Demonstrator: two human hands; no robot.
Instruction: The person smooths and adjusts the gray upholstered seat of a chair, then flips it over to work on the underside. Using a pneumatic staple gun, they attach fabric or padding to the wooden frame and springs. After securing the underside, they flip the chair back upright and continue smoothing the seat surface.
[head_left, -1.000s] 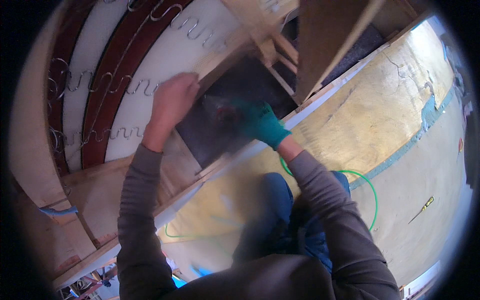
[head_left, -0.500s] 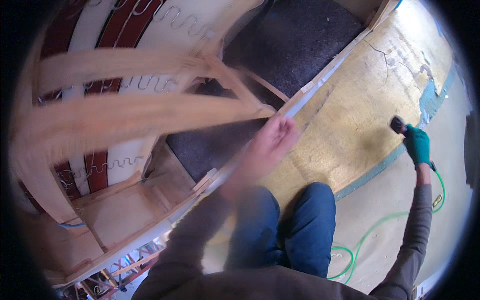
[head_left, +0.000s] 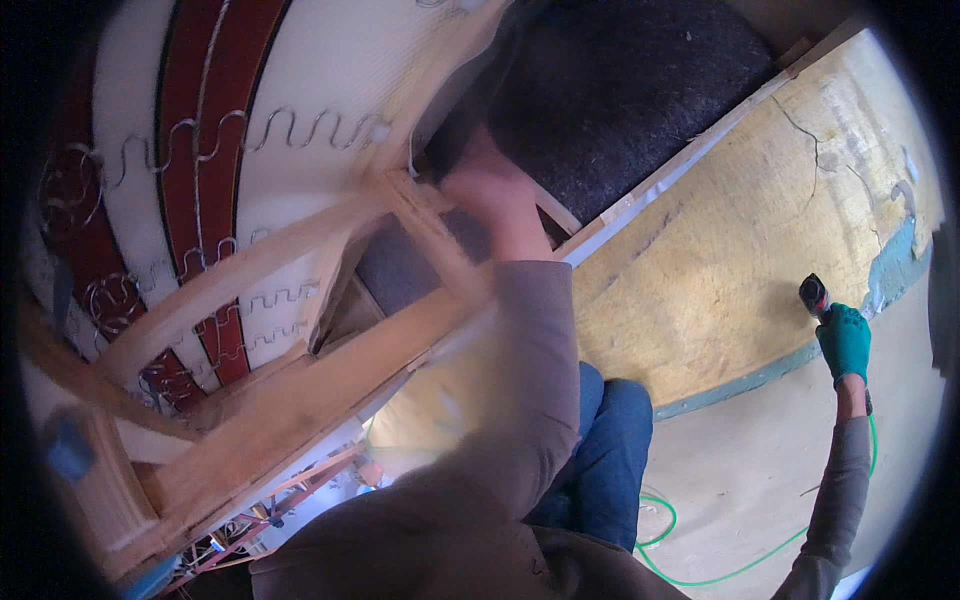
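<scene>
My bare left hand (head_left: pixel 490 185) reaches into the wooden furniture frame (head_left: pixel 435 225), beside a slanted wooden brace and against the dark fibrous panel (head_left: pixel 630 110). Its fingers are blurred and partly lost in the dark, so I cannot make out their grip. Off to the right, my right hand (head_left: pixel 845 343), in a green glove, is closed around a black staple gun (head_left: pixel 815 297) with a bit of red on it. A green air hose (head_left: pixel 874 450) trails from it. The gun is held out above the worn yellowish board, away from the frame.
Wavy metal springs (head_left: pixel 300 128) cross the red and white webbing (head_left: pixel 195 130) at the left. The yellowish board (head_left: pixel 700 290), cracked on top, has a blue-green edge. Under the frame at lower left lies clutter (head_left: pixel 265 520). My knees (head_left: pixel 620 425) are close to the frame.
My left hand has moved up and left, from the frame's front edge to inside it. The frame has shifted and turned in view. The right hand still grips the staple gun, slightly lower.
</scene>
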